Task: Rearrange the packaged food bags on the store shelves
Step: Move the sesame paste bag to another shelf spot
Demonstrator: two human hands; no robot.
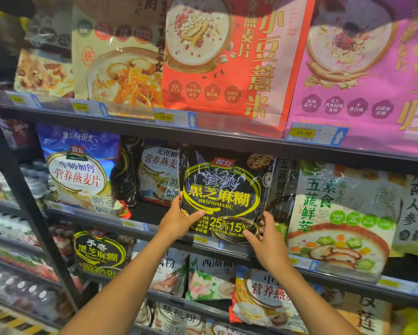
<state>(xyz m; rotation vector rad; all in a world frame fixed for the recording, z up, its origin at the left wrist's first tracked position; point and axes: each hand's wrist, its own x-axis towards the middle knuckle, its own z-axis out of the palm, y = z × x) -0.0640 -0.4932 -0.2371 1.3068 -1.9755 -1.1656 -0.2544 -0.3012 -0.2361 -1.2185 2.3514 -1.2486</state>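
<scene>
Both hands grip the black sesame bag (pixel 223 194) at its lower corners: left hand (pixel 179 222) below-left, right hand (pixel 267 240) below-right. The bag stands upright above them, before the middle shelf (pixel 140 226).

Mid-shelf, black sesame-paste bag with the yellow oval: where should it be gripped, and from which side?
Grip the black glossy sesame-paste bag at its two bottom corners, coming from the front and below. It stands upright facing out, with neighbours close on both sides and the shelf above near its top, so only the lower edge is free. The left hand and right hand already hold there.
</scene>
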